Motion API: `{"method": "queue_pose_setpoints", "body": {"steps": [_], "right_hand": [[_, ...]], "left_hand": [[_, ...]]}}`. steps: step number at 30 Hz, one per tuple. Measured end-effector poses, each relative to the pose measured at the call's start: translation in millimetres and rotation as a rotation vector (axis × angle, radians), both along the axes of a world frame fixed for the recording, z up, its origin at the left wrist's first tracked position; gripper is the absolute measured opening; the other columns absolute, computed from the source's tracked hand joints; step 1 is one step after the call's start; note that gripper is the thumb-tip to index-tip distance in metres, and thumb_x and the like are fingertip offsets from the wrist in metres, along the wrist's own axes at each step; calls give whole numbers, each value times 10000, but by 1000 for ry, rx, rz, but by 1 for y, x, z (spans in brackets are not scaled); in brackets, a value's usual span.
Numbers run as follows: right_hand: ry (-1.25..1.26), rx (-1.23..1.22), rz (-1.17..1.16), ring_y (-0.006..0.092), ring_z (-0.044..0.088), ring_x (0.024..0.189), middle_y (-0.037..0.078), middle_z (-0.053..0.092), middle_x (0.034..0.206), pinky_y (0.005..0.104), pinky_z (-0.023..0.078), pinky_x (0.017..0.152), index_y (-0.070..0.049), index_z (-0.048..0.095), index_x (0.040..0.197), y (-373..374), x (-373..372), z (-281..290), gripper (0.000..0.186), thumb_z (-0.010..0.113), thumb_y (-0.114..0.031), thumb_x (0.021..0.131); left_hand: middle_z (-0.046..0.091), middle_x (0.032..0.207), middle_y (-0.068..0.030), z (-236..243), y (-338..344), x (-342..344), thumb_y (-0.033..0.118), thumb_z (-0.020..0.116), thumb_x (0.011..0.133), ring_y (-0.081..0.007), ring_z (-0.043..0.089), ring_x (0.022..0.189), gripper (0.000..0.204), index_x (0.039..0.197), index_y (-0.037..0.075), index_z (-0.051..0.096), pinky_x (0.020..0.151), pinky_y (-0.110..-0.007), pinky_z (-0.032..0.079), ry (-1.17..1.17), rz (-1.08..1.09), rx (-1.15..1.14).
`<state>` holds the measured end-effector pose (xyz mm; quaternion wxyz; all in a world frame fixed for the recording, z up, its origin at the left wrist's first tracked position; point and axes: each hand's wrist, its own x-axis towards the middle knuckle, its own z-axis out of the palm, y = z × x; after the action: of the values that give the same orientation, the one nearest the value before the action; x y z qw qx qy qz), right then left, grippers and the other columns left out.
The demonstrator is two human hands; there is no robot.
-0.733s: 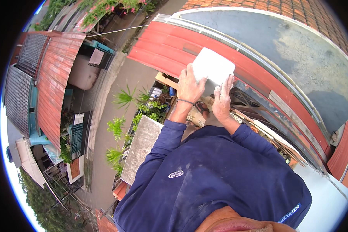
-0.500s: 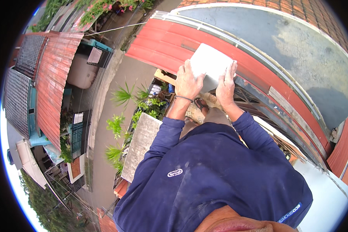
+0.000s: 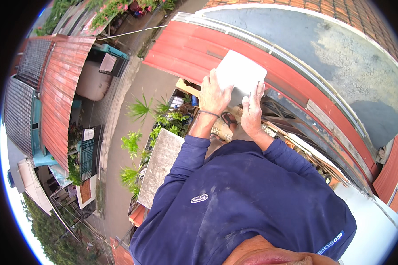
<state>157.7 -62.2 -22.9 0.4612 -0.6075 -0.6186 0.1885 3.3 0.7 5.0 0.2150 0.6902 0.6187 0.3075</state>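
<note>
Right hand (image 3: 253, 111) lowered, white lettering (image 3: 331, 242) on shirt (image 3: 252, 190)

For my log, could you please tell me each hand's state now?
Left hand: holding the white block by its left edge.
Right hand: open, fingers at the block's right corner; contact unclear.

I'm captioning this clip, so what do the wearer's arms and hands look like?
Navy-blue sleeves stop short of both wrists. The left hand has a thin dark bracelet at its wrist; the right hand looks dusty. Neither wears a glove.
</note>
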Motion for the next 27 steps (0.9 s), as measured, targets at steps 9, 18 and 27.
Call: {"method": "queue_pose_setpoints", "body": {"steps": [9,18,27], "right_hand": [[-12,9,16,455,61,1670,288,117,1792,525,117,1349,65,234,1689,-6,1,-4,623,465,-128,1144],[17,-64,-77,449,67,1673,277,127,1795,535,118,1342,30,301,1683,30,20,-15,600,477,-198,1156],[-36,-89,-48,446,87,1671,289,170,1781,510,143,1344,67,317,1660,38,29,-5,597,471,-216,1157]], "left_hand": [[627,1263,-302,-2,-1,0,385,790,928,-516,649,1140,753,1502,27,459,920,-565,558,18,14,7],[628,1243,-299,-2,-3,0,398,792,931,-511,652,1126,760,1503,24,457,906,-561,557,25,16,17],[619,1201,-316,-3,-3,0,371,799,906,-517,637,1106,826,1533,0,410,923,-578,534,34,3,16]]}}
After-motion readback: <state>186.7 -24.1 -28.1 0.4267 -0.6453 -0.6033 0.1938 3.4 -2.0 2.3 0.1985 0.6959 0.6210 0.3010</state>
